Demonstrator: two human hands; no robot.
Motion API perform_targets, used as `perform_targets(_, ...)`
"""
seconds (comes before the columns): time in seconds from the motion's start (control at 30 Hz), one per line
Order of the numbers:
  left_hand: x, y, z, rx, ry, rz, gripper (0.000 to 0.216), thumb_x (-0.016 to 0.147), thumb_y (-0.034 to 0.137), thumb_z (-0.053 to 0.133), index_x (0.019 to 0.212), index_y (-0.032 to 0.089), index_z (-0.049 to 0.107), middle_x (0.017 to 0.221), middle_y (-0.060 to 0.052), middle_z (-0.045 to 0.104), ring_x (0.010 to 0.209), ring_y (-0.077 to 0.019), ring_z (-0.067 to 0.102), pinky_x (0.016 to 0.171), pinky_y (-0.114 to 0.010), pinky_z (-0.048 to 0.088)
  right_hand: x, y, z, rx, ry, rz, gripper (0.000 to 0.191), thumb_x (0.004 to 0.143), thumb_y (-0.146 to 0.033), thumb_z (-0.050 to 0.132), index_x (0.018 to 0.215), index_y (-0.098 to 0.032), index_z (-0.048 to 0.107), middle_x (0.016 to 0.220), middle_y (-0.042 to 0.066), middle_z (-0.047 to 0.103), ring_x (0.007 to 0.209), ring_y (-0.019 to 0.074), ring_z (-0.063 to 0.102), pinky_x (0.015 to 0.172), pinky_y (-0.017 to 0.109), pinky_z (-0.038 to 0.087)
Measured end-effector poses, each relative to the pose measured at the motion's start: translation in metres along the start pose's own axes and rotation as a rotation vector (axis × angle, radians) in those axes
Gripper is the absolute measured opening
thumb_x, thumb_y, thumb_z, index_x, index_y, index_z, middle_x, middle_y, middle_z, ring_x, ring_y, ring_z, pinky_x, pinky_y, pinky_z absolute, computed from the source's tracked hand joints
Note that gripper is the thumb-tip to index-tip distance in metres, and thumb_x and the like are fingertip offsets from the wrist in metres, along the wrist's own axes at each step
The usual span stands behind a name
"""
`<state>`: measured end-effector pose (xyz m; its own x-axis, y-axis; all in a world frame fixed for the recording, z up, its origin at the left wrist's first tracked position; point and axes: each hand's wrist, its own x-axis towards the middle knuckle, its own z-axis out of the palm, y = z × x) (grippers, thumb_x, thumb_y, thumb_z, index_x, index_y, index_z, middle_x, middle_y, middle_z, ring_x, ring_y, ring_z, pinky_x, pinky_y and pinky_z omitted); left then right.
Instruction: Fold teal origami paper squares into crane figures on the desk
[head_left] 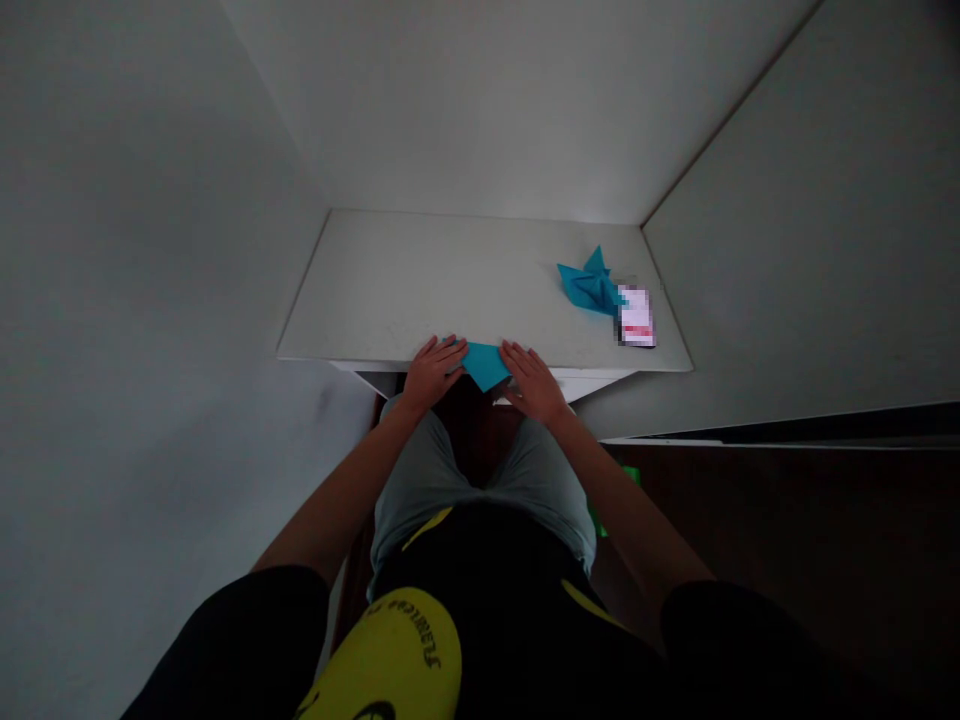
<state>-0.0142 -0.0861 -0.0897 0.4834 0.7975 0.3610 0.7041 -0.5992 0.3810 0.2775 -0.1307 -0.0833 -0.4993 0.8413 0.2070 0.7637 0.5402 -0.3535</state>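
Note:
A folded piece of blue paper (484,365) lies at the front edge of the white desk (442,280), its pointed end jutting over the edge toward me. My left hand (435,370) holds its left side, fingers stretched over the top. On the opposite side my right hand (534,382) grips the paper, with fingers on top and the thumb lower, near the desk edge. The paper's outer ends are hidden under my fingers. Farther back on the right rests a blue origami figure (590,284) with pointed tips, apart from both hands.
Beside the origami figure lies a phone (636,316) with a lit, blurred screen. Walls stand close on the left and behind the desk, and a pale panel (810,250) rises on the right. A green object (631,474) is partly visible on the dark floor.

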Motion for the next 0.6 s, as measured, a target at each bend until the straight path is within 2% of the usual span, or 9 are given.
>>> perform_targets(0.07, 0.000, 0.001, 0.002, -0.019, 0.024, -0.014, 0.040, 0.107, 0.028, 0.064, 0.146, 0.026, 0.073, 0.153, -0.008, 0.072, 0.153, -0.0269, 0.061, 0.135, -0.059, 0.040, -0.004, 0.009, -0.003, 0.006, 0.010, 0.018, 0.087, 0.104, -0.029, 0.060, 0.182, -0.026, 0.020, 0.184, 0.009, 0.033, 0.171, 0.0303, 0.031, 0.140, 0.059, 0.027)
perform_targets(0.17, 0.001, 0.005, -0.001, -0.053, 0.036, -0.038, 0.033, 0.107, 0.028, 0.064, 0.137, 0.028, 0.078, 0.147, -0.006, 0.076, 0.148, -0.0265, 0.065, 0.134, -0.059, 0.041, -0.001, 0.012, -0.007, 0.044, 0.042, 0.050, 0.063, 0.109, -0.030, 0.053, 0.172, -0.026, 0.046, 0.176, 0.008, 0.050, 0.166, 0.0283, 0.042, 0.138, 0.058, 0.032)
perform_targets(0.23, 0.004, 0.008, -0.006, -0.077, 0.028, -0.084, 0.027, 0.107, 0.029, 0.065, 0.128, 0.029, 0.082, 0.139, -0.005, 0.081, 0.142, -0.0267, 0.070, 0.131, -0.057, 0.045, 0.006, 0.012, -0.013, 0.100, 0.067, 0.086, 0.048, 0.111, -0.032, 0.049, 0.156, -0.026, 0.065, 0.163, 0.009, 0.064, 0.156, 0.0281, 0.055, 0.133, 0.056, 0.040)
perform_targets(0.3, 0.012, 0.010, -0.015, -0.097, 0.025, -0.177, 0.022, 0.108, 0.035, 0.066, 0.120, 0.028, 0.084, 0.129, -0.006, 0.084, 0.131, -0.0277, 0.076, 0.122, -0.053, 0.052, 0.016, 0.015, -0.022, 0.165, 0.089, 0.156, 0.038, 0.112, -0.038, 0.050, 0.134, -0.025, 0.078, 0.141, 0.011, 0.077, 0.135, 0.0296, 0.069, 0.121, 0.051, 0.052)
perform_targets(0.37, 0.024, 0.009, -0.024, -0.128, 0.025, -0.284, 0.025, 0.108, 0.043, 0.066, 0.115, 0.026, 0.084, 0.121, -0.007, 0.086, 0.118, -0.0280, 0.079, 0.112, -0.048, 0.057, 0.028, 0.021, -0.030, 0.225, 0.116, 0.250, 0.039, 0.112, -0.049, 0.053, 0.119, -0.024, 0.082, 0.119, 0.011, 0.083, 0.112, 0.0297, 0.076, 0.105, 0.047, 0.059)
perform_targets(0.43, 0.037, 0.008, -0.032, -0.151, 0.019, -0.360, 0.028, 0.108, 0.047, 0.066, 0.115, 0.025, 0.082, 0.117, -0.008, 0.086, 0.111, -0.0286, 0.078, 0.108, -0.047, 0.058, 0.039, 0.030, -0.035, 0.272, 0.149, 0.333, 0.042, 0.109, -0.057, 0.057, 0.117, -0.024, 0.080, 0.109, 0.009, 0.084, 0.098, 0.0283, 0.076, 0.095, 0.045, 0.061)
perform_targets(0.53, 0.053, 0.014, -0.036, -0.065, 0.051, -0.394, 0.033, 0.105, 0.043, 0.070, 0.130, 0.023, 0.077, 0.131, -0.013, 0.080, 0.126, -0.0347, 0.071, 0.115, -0.054, 0.051, 0.053, 0.042, -0.033, 0.284, 0.167, 0.387, 0.039, 0.106, -0.058, 0.062, 0.118, -0.025, 0.079, 0.111, 0.008, 0.084, 0.097, 0.0279, 0.075, 0.094, 0.045, 0.060)
perform_targets(0.6, 0.057, 0.025, -0.032, 0.012, 0.042, -0.319, 0.041, 0.106, 0.038, 0.068, 0.144, 0.023, 0.071, 0.148, -0.015, 0.072, 0.142, -0.0377, 0.061, 0.123, -0.058, 0.044, 0.058, 0.047, -0.028, 0.235, 0.155, 0.375, 0.033, 0.104, -0.053, 0.065, 0.114, -0.025, 0.079, 0.114, 0.009, 0.084, 0.104, 0.0297, 0.076, 0.100, 0.048, 0.058)
